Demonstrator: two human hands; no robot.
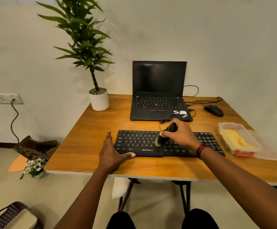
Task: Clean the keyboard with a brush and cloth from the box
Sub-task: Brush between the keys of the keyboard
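A black keyboard (139,142) lies near the front edge of the wooden table (93,133). My right hand (181,135) grips a dark brush (163,138) over the keyboard's middle, its pale bristles touching the keys. My left hand (112,151) lies flat and spread against the keyboard's left end, thumb along its front edge. A clear plastic box (238,139) with a yellow cloth (233,138) inside stands to the right of the keyboard.
An open black laptop (158,91) sits behind the keyboard, with a black mouse (214,110) and cables to its right. A potted plant (99,99) stands at the back left corner. The box's lid (266,149) lies beside it. Flowers and a bag are on the floor at left.
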